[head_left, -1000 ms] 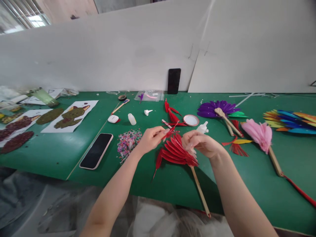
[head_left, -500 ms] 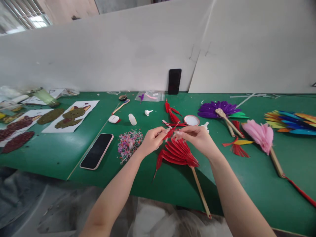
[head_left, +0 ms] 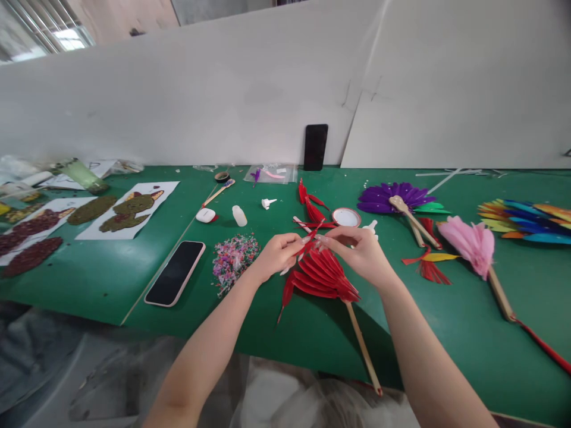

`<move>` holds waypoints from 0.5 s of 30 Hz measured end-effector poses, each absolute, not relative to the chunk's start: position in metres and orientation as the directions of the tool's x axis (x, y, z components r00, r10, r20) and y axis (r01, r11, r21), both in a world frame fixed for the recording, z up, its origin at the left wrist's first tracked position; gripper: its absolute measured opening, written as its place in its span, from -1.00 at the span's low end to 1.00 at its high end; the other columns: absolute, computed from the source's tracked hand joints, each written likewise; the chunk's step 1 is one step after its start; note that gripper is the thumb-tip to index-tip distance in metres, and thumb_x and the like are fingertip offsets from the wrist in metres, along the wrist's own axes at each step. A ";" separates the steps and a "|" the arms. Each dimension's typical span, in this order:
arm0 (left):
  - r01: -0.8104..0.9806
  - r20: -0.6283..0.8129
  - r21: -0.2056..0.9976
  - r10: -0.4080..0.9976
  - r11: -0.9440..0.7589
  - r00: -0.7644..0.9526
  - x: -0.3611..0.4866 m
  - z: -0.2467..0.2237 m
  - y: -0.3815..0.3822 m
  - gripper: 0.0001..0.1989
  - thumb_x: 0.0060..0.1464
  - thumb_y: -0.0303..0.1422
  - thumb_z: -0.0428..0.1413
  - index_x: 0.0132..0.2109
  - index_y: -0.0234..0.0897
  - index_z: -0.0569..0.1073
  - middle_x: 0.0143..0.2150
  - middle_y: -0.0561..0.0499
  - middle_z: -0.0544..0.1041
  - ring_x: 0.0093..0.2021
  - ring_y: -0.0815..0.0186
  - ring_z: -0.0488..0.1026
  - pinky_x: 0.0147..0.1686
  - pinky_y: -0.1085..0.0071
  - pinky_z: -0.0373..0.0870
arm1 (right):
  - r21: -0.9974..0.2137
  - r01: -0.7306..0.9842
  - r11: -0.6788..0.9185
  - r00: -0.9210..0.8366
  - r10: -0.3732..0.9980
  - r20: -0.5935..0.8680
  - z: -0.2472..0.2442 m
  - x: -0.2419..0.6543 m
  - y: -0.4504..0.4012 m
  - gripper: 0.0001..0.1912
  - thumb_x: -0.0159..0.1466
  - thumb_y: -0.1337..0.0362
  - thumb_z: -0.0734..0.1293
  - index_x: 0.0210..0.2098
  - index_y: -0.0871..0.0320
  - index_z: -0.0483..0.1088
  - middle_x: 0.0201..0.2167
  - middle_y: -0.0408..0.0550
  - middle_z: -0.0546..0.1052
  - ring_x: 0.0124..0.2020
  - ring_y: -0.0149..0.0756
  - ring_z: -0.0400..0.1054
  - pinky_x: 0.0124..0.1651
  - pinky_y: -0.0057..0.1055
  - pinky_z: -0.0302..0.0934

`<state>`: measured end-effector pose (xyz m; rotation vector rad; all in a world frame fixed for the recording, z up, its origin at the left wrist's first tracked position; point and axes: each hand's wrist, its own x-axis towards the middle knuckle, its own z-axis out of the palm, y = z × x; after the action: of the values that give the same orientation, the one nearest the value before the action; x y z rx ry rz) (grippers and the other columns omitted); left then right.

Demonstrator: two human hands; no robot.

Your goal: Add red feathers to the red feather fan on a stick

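Note:
My left hand (head_left: 282,257) is closed in a pinch on a small red feather (head_left: 307,246). My right hand (head_left: 362,251) meets it from the other side, its thumb and fingertips also pinched at the feather's end. Beneath both hands lies a red feather fan (head_left: 322,274) with a light wooden handle (head_left: 363,348) pointing toward me. More red feathers (head_left: 308,202) rest just beyond my fingers, and a round white lid with a red rim (head_left: 346,217) is behind my right hand. The fingertips partly hide the held feather.
Left of my hands are multicoloured bits (head_left: 234,261), a phone (head_left: 175,274) and a small white bottle (head_left: 239,216). Rightward lie a purple feather fan (head_left: 379,197), a pink one (head_left: 468,241) and multicoloured feathers (head_left: 530,220). Another phone (head_left: 316,147) leans on the white wall (head_left: 223,101).
Both hands have shifted very slightly; the left fingers sit a little differently on the red feather, which is now turned and less visible. Everything else on the table stays put.

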<state>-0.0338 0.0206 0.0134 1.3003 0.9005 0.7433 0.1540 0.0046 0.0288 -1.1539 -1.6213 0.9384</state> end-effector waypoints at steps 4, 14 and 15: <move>-0.103 -0.218 0.937 0.792 0.333 0.570 -0.039 0.012 0.022 -0.77 0.07 -0.24 0.09 -0.42 -0.31 0.33 -0.82 0.28 0.04 -0.82 0.57 -0.02 -0.74 0.54 -0.10 | -0.930 0.227 0.290 -0.188 0.950 0.250 0.031 0.155 0.003 -0.80 0.14 0.13 0.36 -0.44 0.13 0.48 -0.46 -0.07 0.56 -0.42 -0.27 0.42 -0.33 -0.35 0.31; -0.405 -0.082 0.762 0.695 0.506 0.715 -0.029 0.005 0.017 -0.83 0.10 -0.33 0.06 -0.24 -0.37 0.44 -0.87 0.28 -0.01 -0.86 0.54 -0.07 -0.75 0.53 -0.12 | -0.938 -0.114 0.327 -0.132 0.931 0.341 0.028 0.131 -0.002 -0.85 0.26 0.19 0.25 -0.38 0.11 0.35 -0.56 -0.18 0.42 -0.56 -0.45 0.30 -0.46 -0.48 0.24; -0.431 -0.054 0.753 0.699 0.498 0.713 -0.029 0.005 0.017 -0.84 0.11 -0.34 0.05 -0.25 -0.37 0.43 -0.87 0.28 -0.01 -0.85 0.54 -0.06 -0.74 0.53 -0.12 | -0.938 -0.154 0.310 -0.121 0.936 0.329 0.026 0.129 -0.001 -0.85 0.26 0.19 0.26 -0.39 0.11 0.34 -0.58 -0.20 0.41 -0.57 -0.46 0.29 -0.48 -0.49 0.23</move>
<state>-0.0291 0.0166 0.0051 0.7883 0.3778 0.7039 0.1293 -0.0007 0.0264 -0.7979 -1.3514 1.1250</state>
